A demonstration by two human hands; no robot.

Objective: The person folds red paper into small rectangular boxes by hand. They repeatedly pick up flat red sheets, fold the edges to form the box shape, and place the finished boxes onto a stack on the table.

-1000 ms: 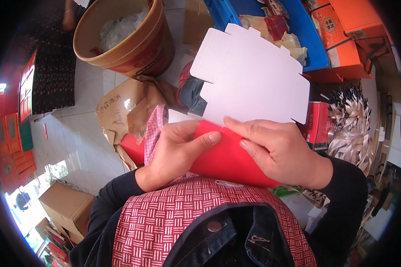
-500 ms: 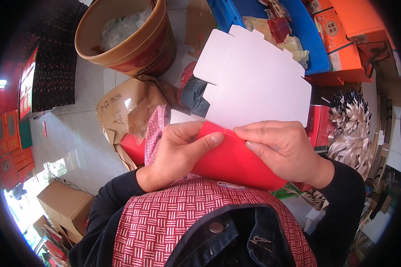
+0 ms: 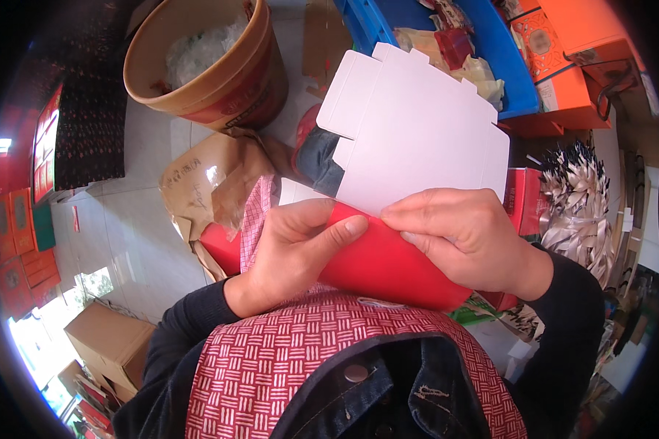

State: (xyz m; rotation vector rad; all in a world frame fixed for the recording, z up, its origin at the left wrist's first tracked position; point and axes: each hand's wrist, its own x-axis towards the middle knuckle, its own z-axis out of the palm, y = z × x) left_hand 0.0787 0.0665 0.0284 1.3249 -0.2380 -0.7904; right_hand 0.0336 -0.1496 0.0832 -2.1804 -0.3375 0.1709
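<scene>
A flat cardboard box blank [image 3: 425, 132], white on one side with cut tabs along its edges, stretches away from me. Its near part is folded over toward my lap and shows a red face [image 3: 392, 274]. My left hand [image 3: 289, 245] grips the left end of the fold, thumb on the red side and fingers hidden behind. Along the same crease, right of the middle, my right hand [image 3: 468, 238] pinches the card between thumb and fingers. A small white flap [image 3: 296, 192] sticks out beside my left hand. The red part rests against my red-and-white patterned apron [image 3: 271, 366].
A large tan bucket [image 3: 234, 80] holding clear plastic stands at the far left, near a brown paper bag [image 3: 212, 183]. Far right are a blue crate [image 3: 520, 80] with packets and orange boxes [image 3: 578, 99]. Bundled ribbons [image 3: 575, 212] lie right; a cardboard carton [image 3: 110, 340] sits left.
My right hand has shifted very slightly up and left along the crease. My left hand keeps its grip, and the box blank has barely moved.
</scene>
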